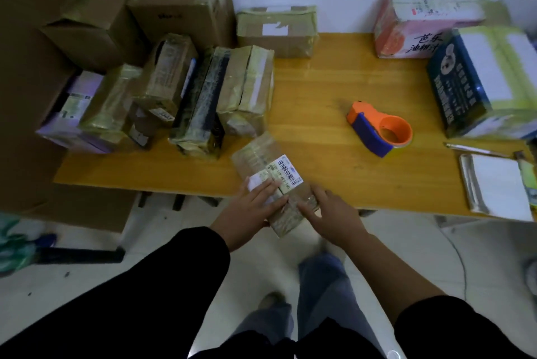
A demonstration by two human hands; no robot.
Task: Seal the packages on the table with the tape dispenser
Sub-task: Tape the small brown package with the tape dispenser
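Note:
A small taped cardboard package (263, 159) with a barcode label lies at the front edge of the wooden table (319, 91), its near end sticking out past the edge. My left hand (252, 207) holds that near end, fingers laid flat across the top by the label and thumb beneath. My right hand (328, 210) rests on the package's right side with straight fingers pressing the tape. The orange and blue tape dispenser (380, 127) lies on the table to the right, apart from both hands.
Several taped parcels (203, 97) are packed together on the table's left, with larger cardboard boxes (180, 1) stacked behind. A pink-and-white box (418, 21) and a blue box (476, 79) stand at the right, a white envelope (497, 184) and a pen in front of them.

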